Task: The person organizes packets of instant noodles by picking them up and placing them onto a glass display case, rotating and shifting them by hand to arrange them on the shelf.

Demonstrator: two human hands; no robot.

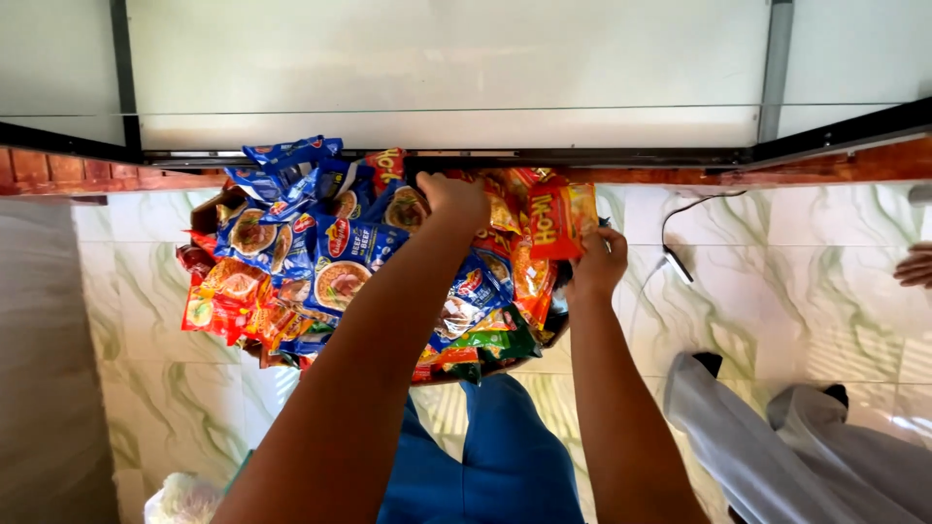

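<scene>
Both hands are sunk into a heap of instant-noodle packets piled in a container whose rim barely shows. Left hand reaches farthest, to the back edge of the heap close under the dark window frame; its fingers curl down among the packets, but what they grip, if anything, I cannot tell. Right hand sits nearer the body and pinches the lower edge of an orange-red packet, which stands up just beyond it, long axis running away from the hand toward the window. Blue packets spread left of the left forearm, with red ones beyond them at the far left of the pile, and a green packet lies between the two forearms. Off to the right of the right hand, a thin black cable lies on the marbled floor tiles, and another person's pale trouser legs stand nearer still.
</scene>
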